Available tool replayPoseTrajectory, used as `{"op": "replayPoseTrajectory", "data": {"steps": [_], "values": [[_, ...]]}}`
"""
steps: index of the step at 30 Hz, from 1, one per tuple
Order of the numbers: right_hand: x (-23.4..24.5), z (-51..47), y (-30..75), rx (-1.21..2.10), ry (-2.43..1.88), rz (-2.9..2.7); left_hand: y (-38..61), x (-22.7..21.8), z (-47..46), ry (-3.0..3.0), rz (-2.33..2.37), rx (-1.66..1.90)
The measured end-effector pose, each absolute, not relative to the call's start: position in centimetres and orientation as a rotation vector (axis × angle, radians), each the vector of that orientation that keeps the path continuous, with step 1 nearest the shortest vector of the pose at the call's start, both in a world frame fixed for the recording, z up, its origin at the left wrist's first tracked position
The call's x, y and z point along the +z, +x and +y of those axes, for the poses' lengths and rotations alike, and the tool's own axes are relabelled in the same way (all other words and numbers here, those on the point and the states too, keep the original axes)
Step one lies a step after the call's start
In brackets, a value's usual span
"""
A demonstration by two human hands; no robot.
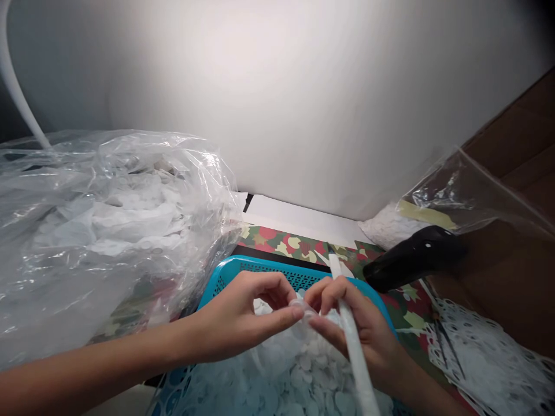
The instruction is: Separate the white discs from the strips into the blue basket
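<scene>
Over a blue plastic basket [236, 261], my left hand [243, 315] and my right hand [359, 323] meet at the fingertips. Both pinch small translucent white discs [303, 306], one hand from each side. A long white strip [358, 358] also lies across my right hand, tucked among the fingers and running down toward the bottom edge. Below my hands the basket holds a heap of loose white discs [310, 370]. My fingers partly hide the pinched pieces, so I cannot tell how many there are.
A large clear plastic bag [191, 150] of white pieces fills the left side. At right are a black handle-like object [411, 257], scissors [446, 341], punched white sheet scraps [489, 370] and brown cardboard [515, 283]. A patterned cloth [277, 240] lies beneath the basket.
</scene>
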State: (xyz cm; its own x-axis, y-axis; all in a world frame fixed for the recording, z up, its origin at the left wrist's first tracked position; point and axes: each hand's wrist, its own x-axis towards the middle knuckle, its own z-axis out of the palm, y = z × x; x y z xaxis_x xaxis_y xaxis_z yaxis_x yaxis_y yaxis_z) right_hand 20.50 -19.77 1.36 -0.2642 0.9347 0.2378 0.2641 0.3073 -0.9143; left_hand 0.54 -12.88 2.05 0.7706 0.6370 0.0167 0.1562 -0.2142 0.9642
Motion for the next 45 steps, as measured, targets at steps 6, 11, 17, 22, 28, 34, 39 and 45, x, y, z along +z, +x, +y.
{"op": "replayPoseTrajectory", "data": {"steps": [6, 11, 17, 22, 28, 34, 39, 45], "values": [[1.7, -19.6, 21.0, 0.618, -1.101, -1.649, 0.5, 1.9, -12.8, 1.72, 0.676, 0.526], [2.6, -20.0, 20.9, 0.449, -1.073, -1.907, 0.5, 1.8, -12.8, 1.68, 0.674, 0.627], [2.8, -20.3, 20.8, 0.359, -1.163, -1.855, 0.5, 1.6, -12.8, 1.565, 0.714, 0.713], [2.8, -20.3, 20.5, 0.428, -1.144, -1.833, 0.5, 1.5, -12.7, 1.49, 0.723, 0.722], [2.6, -20.3, 20.5, 0.509, -1.094, -1.863, 0.4, 1.6, -12.7, 1.476, 0.727, 0.709], [2.4, -20.5, 20.5, 0.534, -1.125, -1.816, 0.4, 1.7, -12.7, 1.477, 0.735, 0.713], [2.7, -20.3, 20.4, 0.521, -1.168, -1.824, 0.4, 1.6, -12.7, 1.499, 0.735, 0.728], [2.6, -20.3, 20.5, 0.532, -1.138, -1.818, 0.4, 1.8, -12.8, 1.533, 0.754, 0.719]]}}
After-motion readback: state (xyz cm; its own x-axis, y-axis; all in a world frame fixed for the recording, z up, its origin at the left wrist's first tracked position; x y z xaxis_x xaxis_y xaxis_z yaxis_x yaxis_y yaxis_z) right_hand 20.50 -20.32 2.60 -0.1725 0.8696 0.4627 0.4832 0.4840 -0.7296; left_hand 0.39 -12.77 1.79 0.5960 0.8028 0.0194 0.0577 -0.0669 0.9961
